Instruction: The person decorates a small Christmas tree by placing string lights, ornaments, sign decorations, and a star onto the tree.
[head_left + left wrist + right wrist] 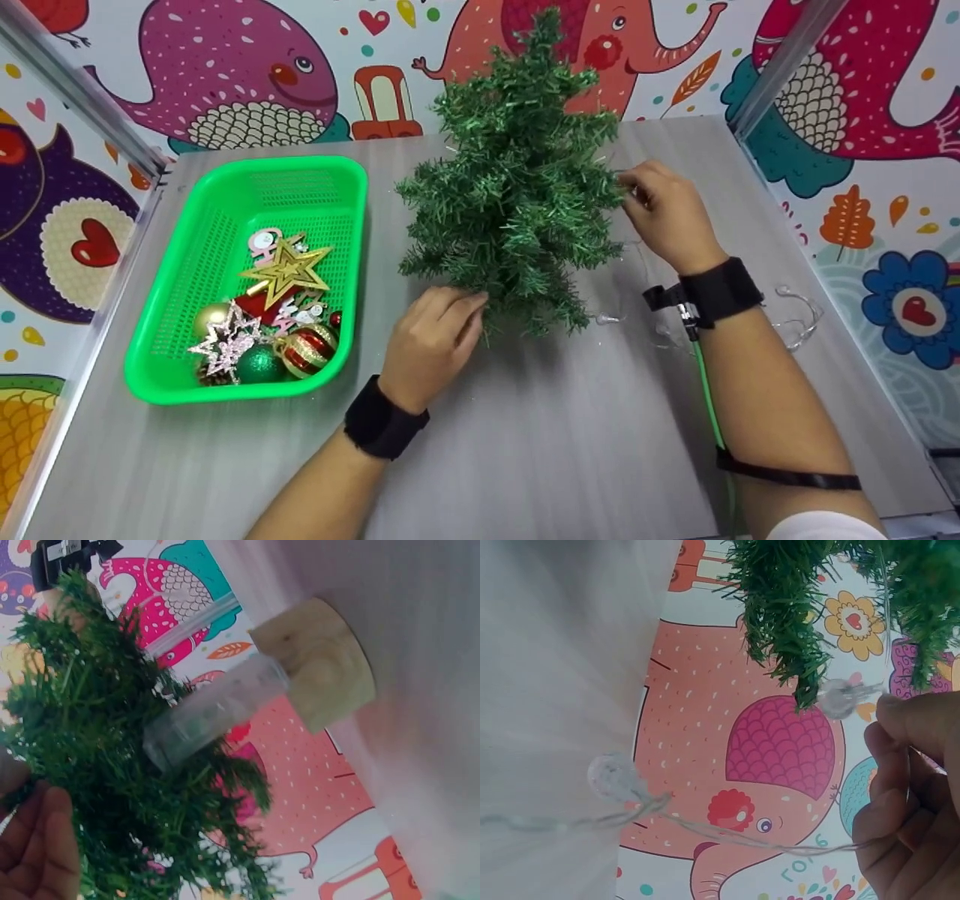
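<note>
A small green artificial Christmas tree [517,187] stands upright between my two hands. My left hand [431,345] is at its lower front left, with thumb and fingers pinching a branch tip [30,787]. On the tree's right side, my right hand [671,217] pinches the thin clear wire of a string of lights [780,846]. One clear bulb [836,699] sits close to a branch, just beyond the right fingertips. Another bulb [615,776] hangs farther along the wire. The left wrist view shows the tree's pale trunk sleeve [217,712] and round wooden base [322,667].
At the left, a green plastic basket [360,247] holds a gold star [289,271], a striped ball [307,350], a green ball [260,365] and other ornaments. More of the light string [810,319] lies on the grey table [540,450] at the right. Patterned panels surround it.
</note>
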Demonstrator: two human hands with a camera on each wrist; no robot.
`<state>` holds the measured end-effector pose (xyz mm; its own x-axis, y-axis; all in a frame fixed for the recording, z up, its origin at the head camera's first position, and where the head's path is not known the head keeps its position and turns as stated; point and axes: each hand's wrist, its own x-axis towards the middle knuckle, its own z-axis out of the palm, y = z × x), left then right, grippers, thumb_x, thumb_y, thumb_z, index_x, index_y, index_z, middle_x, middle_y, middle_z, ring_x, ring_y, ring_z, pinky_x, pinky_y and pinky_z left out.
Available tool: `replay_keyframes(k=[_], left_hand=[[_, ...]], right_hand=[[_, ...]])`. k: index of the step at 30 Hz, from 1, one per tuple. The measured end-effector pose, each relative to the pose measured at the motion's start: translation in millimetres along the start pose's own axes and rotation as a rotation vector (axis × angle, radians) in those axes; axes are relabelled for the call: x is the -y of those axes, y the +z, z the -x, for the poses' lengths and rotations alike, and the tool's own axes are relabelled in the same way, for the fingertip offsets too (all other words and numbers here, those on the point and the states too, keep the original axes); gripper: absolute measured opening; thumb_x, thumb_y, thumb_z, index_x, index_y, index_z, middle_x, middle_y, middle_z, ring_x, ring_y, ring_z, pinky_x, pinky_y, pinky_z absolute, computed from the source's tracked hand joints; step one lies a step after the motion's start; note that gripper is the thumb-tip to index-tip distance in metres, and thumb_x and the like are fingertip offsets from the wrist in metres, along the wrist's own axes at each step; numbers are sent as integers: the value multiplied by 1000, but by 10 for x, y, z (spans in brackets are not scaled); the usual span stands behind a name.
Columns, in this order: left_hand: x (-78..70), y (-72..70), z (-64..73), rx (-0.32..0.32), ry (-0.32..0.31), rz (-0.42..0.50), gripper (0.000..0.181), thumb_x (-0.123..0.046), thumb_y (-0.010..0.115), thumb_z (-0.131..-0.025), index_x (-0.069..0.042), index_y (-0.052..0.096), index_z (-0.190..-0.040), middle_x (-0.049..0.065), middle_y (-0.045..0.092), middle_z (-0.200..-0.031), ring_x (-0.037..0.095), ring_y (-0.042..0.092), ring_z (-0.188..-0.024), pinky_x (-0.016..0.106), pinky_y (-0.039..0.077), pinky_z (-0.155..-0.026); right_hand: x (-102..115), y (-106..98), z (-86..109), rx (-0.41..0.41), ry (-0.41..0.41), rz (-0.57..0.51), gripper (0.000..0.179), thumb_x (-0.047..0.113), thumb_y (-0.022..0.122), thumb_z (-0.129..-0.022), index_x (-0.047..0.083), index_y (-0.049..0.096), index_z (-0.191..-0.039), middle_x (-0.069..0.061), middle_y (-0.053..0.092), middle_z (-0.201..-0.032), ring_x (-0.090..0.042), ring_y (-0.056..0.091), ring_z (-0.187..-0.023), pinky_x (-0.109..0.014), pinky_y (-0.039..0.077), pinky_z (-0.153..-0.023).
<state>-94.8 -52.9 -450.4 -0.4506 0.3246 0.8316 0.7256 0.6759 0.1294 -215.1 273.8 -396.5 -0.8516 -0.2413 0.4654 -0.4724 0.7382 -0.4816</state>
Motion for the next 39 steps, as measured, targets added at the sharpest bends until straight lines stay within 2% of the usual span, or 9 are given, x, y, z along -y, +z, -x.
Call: replay_keyframes(k=[9, 15, 19, 22, 24, 28, 31, 34, 39], left_hand=[[75, -90, 60, -15, -10, 0, 19, -2, 74, -89, -4, 77, -107, 9, 71, -95, 23, 68, -86, 32, 60, -76], [-51, -119, -23, -167, 155, -96, 18, -17, 67, -98, -6, 77, -108, 8, 70, -97, 22, 67, -84, 32, 60, -71], [-296, -138, -239, -216, 297, -49, 14, -17, 66, -98, -7, 76, -102, 3, 72, -90, 16, 67, -76, 27, 58, -66], [-574, -94, -490, -119, 344, -9, 10, -14, 68, -96, -9, 76, -100, 0, 74, -88, 12, 68, -74, 23, 58, -67], [-764, -25, -658, -7, 318, -22, 11, -12, 68, -97, -9, 76, -103, 1, 76, -93, 12, 70, -78, 21, 59, -70], [-1060, 225, -920, 232, 181, -178, 23, -10, 61, -102, -9, 73, -122, 1, 76, -114, 8, 72, -82, 17, 58, -67], [-1166, 430, -1019, 349, 86, -315, 33, -11, 57, -105, -7, 65, -137, 2, 73, -126, 4, 72, -80, 15, 56, -60], [-1208, 591, -1067, 405, 25, -404, 35, -14, 52, -108, -6, 63, -141, 1, 75, -122, 2, 71, -76, 14, 55, -57], [-1211, 675, -1067, 397, 13, -434, 23, -17, 51, -110, -13, 74, -115, -6, 74, -93, 2, 69, -72, 14, 54, -54]], right_hand=[[-48, -30, -45, 71, 47, 27, 15, 13, 65, -102, 5, 76, -108, -12, 71, -94, -18, 53, -75, -27, 38, -70], [-104, -36, 46, 116, 56, -2, 17, 13, 62, -104, 4, 75, -110, -12, 68, -88, -17, 51, -70, -26, 39, -69], [-52, -116, 155, 106, 9, -68, 19, 14, 61, -105, 5, 75, -113, -9, 66, -91, -13, 48, -69, -22, 37, -67], [30, -207, 242, 102, -29, -120, 17, 13, 63, -104, 7, 77, -112, -5, 67, -94, -9, 48, -68, -19, 38, -65], [94, -263, 304, 101, -44, -152, 16, 12, 64, -103, 9, 78, -110, -2, 67, -92, -8, 48, -67, -19, 38, -63], [210, -390, 438, 106, -72, -203, 15, 8, 66, -101, 10, 79, -108, 3, 67, -89, -9, 48, -65, -19, 39, -60], [285, -468, 541, 125, -96, -242, 16, 3, 69, -99, 11, 80, -108, 4, 67, -86, -9, 49, -66, -19, 40, -60], [330, -534, 637, 164, -121, -282, 21, -1, 71, -95, 13, 80, -107, 4, 66, -84, -9, 52, -68, -18, 42, -61], [321, -641, 774, 258, -109, -279, 23, 1, 74, -94, 20, 79, -106, 7, 67, -84, -8, 57, -73, -18, 45, -65]])
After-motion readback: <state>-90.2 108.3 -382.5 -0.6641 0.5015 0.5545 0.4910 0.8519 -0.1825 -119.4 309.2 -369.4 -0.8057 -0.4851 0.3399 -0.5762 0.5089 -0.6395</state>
